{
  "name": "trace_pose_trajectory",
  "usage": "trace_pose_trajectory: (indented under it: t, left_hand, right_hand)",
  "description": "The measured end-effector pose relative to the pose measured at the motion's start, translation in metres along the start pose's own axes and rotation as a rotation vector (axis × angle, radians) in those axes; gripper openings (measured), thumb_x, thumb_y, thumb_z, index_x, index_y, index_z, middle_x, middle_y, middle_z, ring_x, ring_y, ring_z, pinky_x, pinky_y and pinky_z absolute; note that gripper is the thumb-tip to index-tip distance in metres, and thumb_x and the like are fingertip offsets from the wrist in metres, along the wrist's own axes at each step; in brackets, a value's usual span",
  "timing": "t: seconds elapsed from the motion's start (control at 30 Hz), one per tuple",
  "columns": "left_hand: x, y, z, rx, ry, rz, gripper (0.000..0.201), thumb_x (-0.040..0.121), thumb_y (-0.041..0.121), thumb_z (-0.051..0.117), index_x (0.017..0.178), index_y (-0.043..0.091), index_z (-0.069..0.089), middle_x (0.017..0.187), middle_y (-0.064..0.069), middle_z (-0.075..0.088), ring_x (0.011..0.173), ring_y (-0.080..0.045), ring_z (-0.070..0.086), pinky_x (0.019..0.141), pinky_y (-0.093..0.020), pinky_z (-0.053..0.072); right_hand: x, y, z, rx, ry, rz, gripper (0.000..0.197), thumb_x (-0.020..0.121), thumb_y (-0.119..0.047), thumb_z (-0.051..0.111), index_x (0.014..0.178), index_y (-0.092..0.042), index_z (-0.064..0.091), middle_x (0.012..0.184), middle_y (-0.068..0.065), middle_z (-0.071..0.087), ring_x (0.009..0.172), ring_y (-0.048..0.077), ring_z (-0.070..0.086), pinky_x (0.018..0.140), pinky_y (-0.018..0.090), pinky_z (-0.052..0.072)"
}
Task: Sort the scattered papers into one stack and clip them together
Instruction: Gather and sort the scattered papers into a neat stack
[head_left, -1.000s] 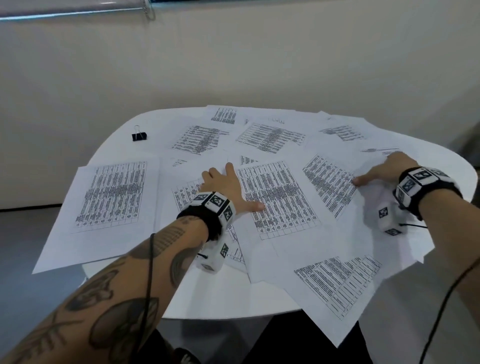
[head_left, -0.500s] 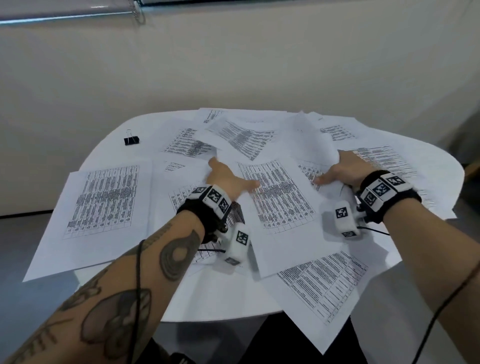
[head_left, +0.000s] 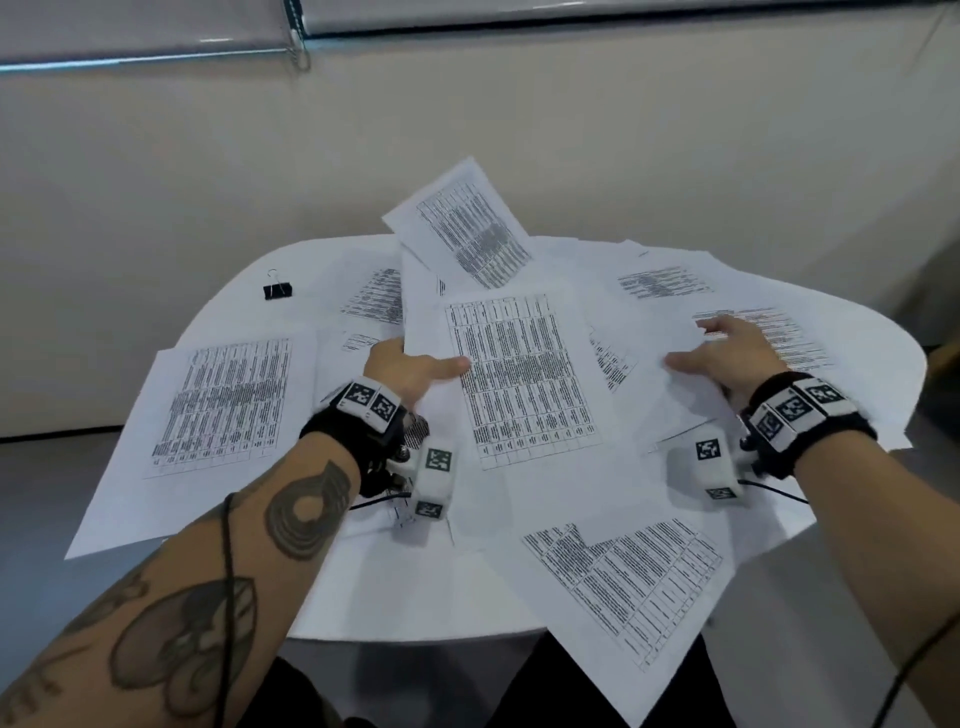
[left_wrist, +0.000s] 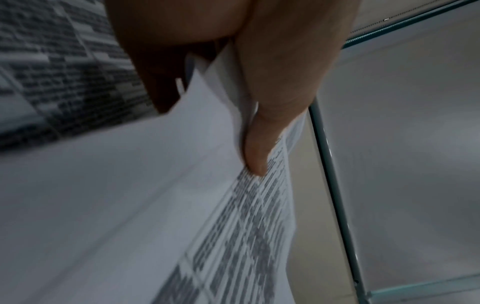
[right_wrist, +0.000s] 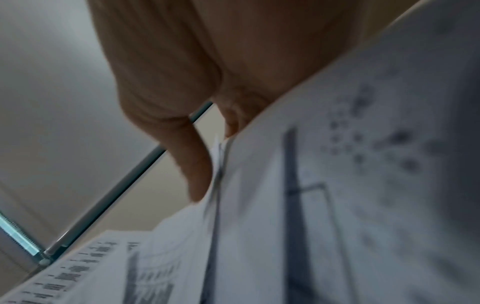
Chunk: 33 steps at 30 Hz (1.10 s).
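Note:
Printed papers (head_left: 524, 379) lie scattered and overlapping over a round white table (head_left: 415, 613). My left hand (head_left: 410, 369) pinches the left edge of several middle sheets, thumb on top and fingers beneath; the left wrist view shows the thumb (left_wrist: 257, 160) pressed on the sheets (left_wrist: 233, 236). My right hand (head_left: 727, 353) lies on the sheets at the right, fingers spread. In the right wrist view its thumb (right_wrist: 194, 174) sits against sheet edges (right_wrist: 298, 185). One far sheet (head_left: 462, 228) tilts up above the table. A black binder clip (head_left: 278, 290) sits alone at the back left.
One large sheet (head_left: 218, 410) overhangs the table's left edge, and another (head_left: 628, 582) hangs over the near right edge. A beige wall (head_left: 467, 130) stands close behind the table. Grey floor (head_left: 36, 493) shows at the left.
Both hands have swept sheets toward the middle. My left hand went from lying flat to pinching the bundle's edge, and a far sheet has risen off the table.

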<state>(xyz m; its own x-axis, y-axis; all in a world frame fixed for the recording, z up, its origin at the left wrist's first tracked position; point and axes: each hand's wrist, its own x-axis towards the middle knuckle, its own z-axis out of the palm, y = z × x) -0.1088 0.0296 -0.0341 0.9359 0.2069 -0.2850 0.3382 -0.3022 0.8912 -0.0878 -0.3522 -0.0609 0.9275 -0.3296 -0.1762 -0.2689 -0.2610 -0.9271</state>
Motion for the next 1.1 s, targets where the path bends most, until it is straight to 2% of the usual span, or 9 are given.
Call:
trace_pose_trajectory:
  t: [0.07, 0.2, 0.3, 0.43, 0.53, 0.67, 0.87, 0.97, 1.1]
  left_hand:
    - [0.005, -0.001, -0.005, 0.130, -0.066, -0.093, 0.096, 0.035, 0.061, 0.100, 0.110, 0.008, 0.070, 0.108, -0.010, 0.077, 0.090, -0.030, 0.074, 0.083, -0.042, 0.060]
    - [0.007, -0.003, -0.008, 0.354, -0.136, -0.173, 0.099, 0.056, 0.066, 0.090, 0.125, 0.002, 0.057, 0.116, -0.014, 0.070, 0.095, -0.033, 0.070, 0.078, -0.036, 0.056]
    - [0.010, -0.008, -0.009, 0.366, -0.119, -0.124, 0.089, 0.063, 0.054, 0.091, 0.131, 0.004, 0.060, 0.124, -0.012, 0.070, 0.101, -0.032, 0.070, 0.080, -0.036, 0.056]
    - [0.014, -0.012, -0.007, 0.274, -0.047, -0.051, 0.053, 0.076, 0.034, 0.089, 0.118, 0.009, 0.070, 0.115, -0.009, 0.073, 0.101, -0.034, 0.070, 0.095, -0.045, 0.057]
    - [0.016, -0.012, -0.007, 0.196, -0.020, -0.051, 0.048, 0.080, 0.026, 0.087, 0.121, 0.011, 0.067, 0.120, -0.007, 0.072, 0.107, -0.033, 0.068, 0.101, -0.046, 0.054]
    - [0.020, -0.015, -0.013, 0.181, 0.002, -0.057, 0.053, 0.083, 0.025, 0.085, 0.129, 0.010, 0.064, 0.128, -0.008, 0.069, 0.115, -0.034, 0.065, 0.105, -0.047, 0.051]
    - [0.014, -0.012, -0.009, 0.280, -0.158, -0.098, 0.021, 0.088, 0.019, 0.080, 0.094, 0.008, 0.063, 0.105, -0.010, 0.071, 0.087, -0.027, 0.064, 0.083, -0.035, 0.050]
    - [0.013, -0.009, -0.004, 0.288, -0.191, -0.100, 0.047, 0.072, 0.035, 0.092, 0.098, 0.007, 0.066, 0.097, -0.014, 0.074, 0.087, -0.033, 0.071, 0.081, -0.040, 0.058]
    - [0.013, -0.010, 0.002, 0.342, -0.199, -0.114, 0.066, 0.063, 0.055, 0.093, 0.096, 0.005, 0.066, 0.082, -0.016, 0.069, 0.070, -0.026, 0.061, 0.066, -0.030, 0.047]
  right_hand:
    - [-0.006, -0.005, 0.003, -0.096, -0.174, -0.005, 0.064, 0.075, -0.003, 0.090, 0.127, -0.011, 0.055, 0.109, 0.008, 0.071, 0.094, 0.025, 0.070, 0.083, 0.040, 0.058]
    - [-0.014, -0.008, 0.007, -0.205, -0.300, -0.098, 0.048, 0.074, 0.006, 0.086, 0.116, -0.009, 0.070, 0.106, 0.012, 0.077, 0.099, 0.033, 0.073, 0.095, 0.051, 0.057]
    - [-0.015, -0.008, 0.002, -0.107, -0.263, -0.132, 0.052, 0.077, 0.013, 0.080, 0.124, -0.004, 0.066, 0.105, 0.014, 0.075, 0.098, 0.034, 0.071, 0.088, 0.043, 0.058]
    - [-0.009, -0.008, -0.004, -0.030, -0.035, -0.114, 0.053, 0.066, -0.009, 0.090, 0.116, -0.009, 0.071, 0.100, 0.013, 0.076, 0.092, 0.034, 0.073, 0.091, 0.049, 0.059]
    - [-0.009, -0.008, -0.010, -0.012, 0.066, -0.099, 0.024, 0.083, 0.005, 0.078, 0.101, -0.009, 0.072, 0.088, 0.008, 0.072, 0.081, 0.029, 0.069, 0.089, 0.048, 0.059]
    - [-0.006, -0.003, -0.018, -0.033, 0.085, -0.077, 0.030, 0.084, 0.005, 0.077, 0.090, -0.023, 0.069, 0.092, 0.009, 0.074, 0.085, 0.031, 0.071, 0.092, 0.051, 0.058]
    - [0.003, -0.016, -0.035, -0.018, 0.210, -0.143, 0.023, 0.081, 0.002, 0.078, 0.085, -0.018, 0.068, 0.100, 0.015, 0.076, 0.084, 0.029, 0.071, 0.089, 0.050, 0.061]
    - [0.001, -0.030, -0.034, 0.011, 0.102, -0.198, 0.026, 0.086, 0.004, 0.074, 0.091, -0.020, 0.068, 0.098, 0.012, 0.075, 0.076, 0.025, 0.068, 0.075, 0.036, 0.057]
    - [-0.011, -0.041, -0.014, 0.120, 0.053, -0.227, 0.026, 0.089, 0.008, 0.070, 0.097, -0.017, 0.069, 0.083, 0.001, 0.077, 0.069, 0.020, 0.073, 0.065, 0.032, 0.061]
